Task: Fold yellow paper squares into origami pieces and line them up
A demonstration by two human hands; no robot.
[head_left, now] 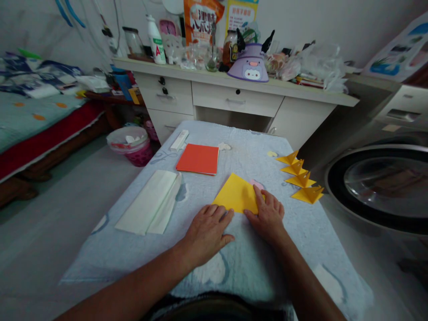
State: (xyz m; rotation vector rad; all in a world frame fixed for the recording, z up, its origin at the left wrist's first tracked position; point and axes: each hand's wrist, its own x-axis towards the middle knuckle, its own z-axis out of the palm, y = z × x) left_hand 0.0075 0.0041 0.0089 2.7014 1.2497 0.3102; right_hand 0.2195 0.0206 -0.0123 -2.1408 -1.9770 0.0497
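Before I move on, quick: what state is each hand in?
Left hand: open, palm down, fingertips at the near edge of the yellow paper.
Right hand: at the paper's right side, thumb and index apart; whether it grips, cannot tell.

We see yellow paper (236,194) at our right hand (268,214), a red pad (199,159) beyond our left hand (207,232). Beneath lies white-patterned, pale-blue cloth (247,256).

Cloth-covered table (197,191), yellow sheet (236,195), red paper stack (199,159), whitish sheet (149,200), four folded yellow pieces (306,195)
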